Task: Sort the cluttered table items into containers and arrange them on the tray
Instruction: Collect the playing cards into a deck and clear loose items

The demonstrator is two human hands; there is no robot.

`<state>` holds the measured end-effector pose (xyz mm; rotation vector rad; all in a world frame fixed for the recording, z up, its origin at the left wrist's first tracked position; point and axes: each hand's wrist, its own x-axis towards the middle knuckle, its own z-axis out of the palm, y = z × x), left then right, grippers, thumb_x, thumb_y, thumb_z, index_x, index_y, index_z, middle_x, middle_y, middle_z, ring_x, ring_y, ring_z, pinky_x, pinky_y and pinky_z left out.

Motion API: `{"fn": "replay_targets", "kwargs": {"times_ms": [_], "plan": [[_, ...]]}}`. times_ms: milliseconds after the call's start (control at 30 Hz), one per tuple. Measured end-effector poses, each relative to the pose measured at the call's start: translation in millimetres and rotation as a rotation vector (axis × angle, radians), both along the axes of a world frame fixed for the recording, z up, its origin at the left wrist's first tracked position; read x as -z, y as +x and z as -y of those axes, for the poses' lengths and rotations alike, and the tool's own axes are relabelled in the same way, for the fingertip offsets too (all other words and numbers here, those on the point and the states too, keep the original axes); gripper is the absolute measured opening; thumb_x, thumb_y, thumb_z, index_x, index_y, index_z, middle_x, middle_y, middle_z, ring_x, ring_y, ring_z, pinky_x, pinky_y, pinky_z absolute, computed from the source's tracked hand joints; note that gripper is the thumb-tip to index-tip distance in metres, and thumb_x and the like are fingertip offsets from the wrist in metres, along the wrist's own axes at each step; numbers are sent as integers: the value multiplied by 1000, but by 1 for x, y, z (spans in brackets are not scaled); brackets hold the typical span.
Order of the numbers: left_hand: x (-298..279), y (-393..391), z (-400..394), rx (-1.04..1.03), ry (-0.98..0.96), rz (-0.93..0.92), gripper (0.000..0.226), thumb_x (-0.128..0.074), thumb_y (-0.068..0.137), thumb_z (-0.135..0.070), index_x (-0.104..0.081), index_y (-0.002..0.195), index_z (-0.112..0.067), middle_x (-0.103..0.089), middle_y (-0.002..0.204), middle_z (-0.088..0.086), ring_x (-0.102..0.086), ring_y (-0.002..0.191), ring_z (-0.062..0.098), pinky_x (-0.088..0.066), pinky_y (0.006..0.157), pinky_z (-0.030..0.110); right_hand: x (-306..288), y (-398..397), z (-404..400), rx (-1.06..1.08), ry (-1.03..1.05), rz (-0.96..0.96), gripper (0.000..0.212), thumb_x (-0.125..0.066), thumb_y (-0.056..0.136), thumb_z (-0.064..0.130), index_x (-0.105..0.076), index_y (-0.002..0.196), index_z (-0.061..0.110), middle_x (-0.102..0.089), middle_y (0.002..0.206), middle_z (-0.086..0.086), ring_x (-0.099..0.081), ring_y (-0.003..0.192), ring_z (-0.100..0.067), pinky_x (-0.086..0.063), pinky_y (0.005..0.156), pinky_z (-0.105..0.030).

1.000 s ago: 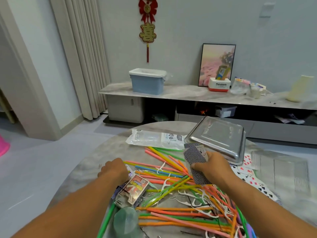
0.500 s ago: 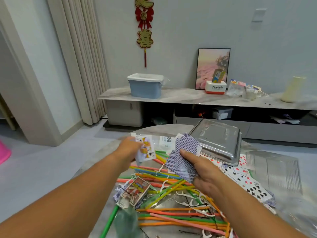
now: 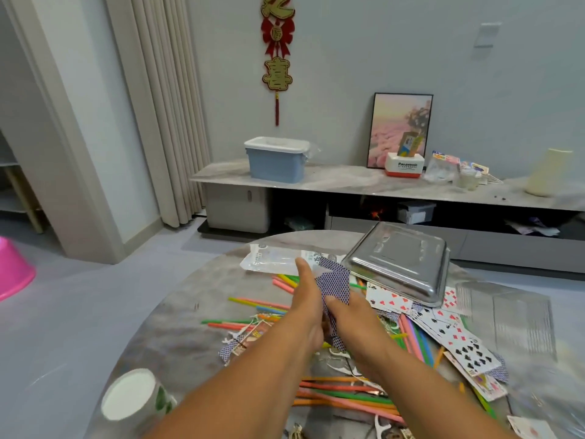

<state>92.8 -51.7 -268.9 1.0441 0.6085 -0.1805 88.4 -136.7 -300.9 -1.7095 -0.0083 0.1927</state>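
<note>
Blue-backed card stack (image 3: 334,285) squared between both hands | left hand (image 3: 308,299) flat alongside, right hand (image 3: 348,315) seemingly gripping beneath | steel tray (image 3: 399,264) lies just far-right, right hand nearer

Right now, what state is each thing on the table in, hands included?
Left hand: fingers straight, flat against the card stack.
Right hand: gripping the card stack.
Card stack: held between both hands, backs showing.
Metal tray: upside down, resting on loose cards.
Loose cards: spread, mostly face up.
Paper cup: upright.
</note>
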Motion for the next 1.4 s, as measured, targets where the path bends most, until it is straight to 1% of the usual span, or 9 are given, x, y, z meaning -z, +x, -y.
{"fn": "replay_targets", "kwargs": {"times_ms": [100, 233, 300, 400, 533, 767, 967, 1133, 1400], "plan": [[-5, 2, 4, -18, 8, -18, 92, -27, 89, -83, -58, 133, -8, -68, 118, 17, -65, 109, 32, -53, 93, 42, 1, -11, -1, -216, 144, -78, 24, -47, 106, 31, -69, 114, 26, -78, 105, 2, -74, 97, -11, -56, 81, -30], [-3, 1, -3, 137, -48, -58, 61, -28, 106, -55, -65, 86, -10, -68, 72, 10, -66, 77, 25, -51, 70, 29, 10, -11, 9, -113, -84, 59, 14, -56, 98, 19, -69, 93, 17, -73, 78, 4, -65, 71, -14, -48, 63, -26], [-2, -4, -5, 290, 39, -23, 42, -34, 107, -38, -66, 91, -15, -69, 83, 5, -67, 71, 15, -51, 59, 19, 16, -8, 19, 58, -217, 124, 12, -60, 93, 12, -71, 89, 17, -72, 73, 2, -62, 65, -18, -46, 61, -31], [15, -6, -32, 354, 805, -31, 52, -56, 100, -36, -43, 146, -17, -49, 146, 7, -52, 129, 22, -46, 94, 30, 20, -10, 37, 214, -113, 56, 9, -64, 95, 18, -73, 96, 18, -76, 78, -5, -70, 71, -26, -51, 60, -33], [40, -20, -74, 607, 1620, -324, 72, -74, 80, -42, -43, 141, -20, -46, 144, 7, -43, 134, 29, -37, 106, 42, 38, -16, 54, 329, 8, -51, 5, -69, 92, 18, -70, 97, 17, -77, 85, 0, -71, 88, -31, -57, 84, -45], [69, -29, -81, 553, 1610, -175, 55, -75, 77, -28, -49, 126, -25, -58, 130, 2, -57, 120, 27, -47, 95, 37, 55, -23, 62, 370, 105, -119, 16, -68, 94, 14, -70, 110, 16, -77, 102, -2, -71, 99, -31, -51, 100, -56], [49, -21, -36, 579, 1058, 205, 107, -77, 64, -76, -36, 153, -31, -47, 152, -3, -50, 133, 25, -45, 109, 49, 59, -20, 71, 390, 120, -132, 19, -68, 94, 16, -71, 113, 14, -77, 103, -4, -71, 100, -32, -51, 100, -57], [57, -12, -79, 397, 1634, -231, 63, -69, 85, -49, -48, 137, -20, -50, 142, 6, -48, 129, 29, -43, 103, 45, 56, -20, 81, 432, 99, -126, 11, -67, 95, 20, -72, 105, 18, -77, 95, -3, -70, 92, -31, -55, 87, -48], [71, -18, -121, 701, 1529, -589, 115, -94, 53, -58, -41, 142, -8, -54, 143, 14, -55, 128, 32, -52, 101, 38, 51, -22, 79, 377, 71, -54, 18, -66, 97, 16, -71, 113, 17, -77, 99, 2, -71, 92, -23, -53, 81, -38]]}}
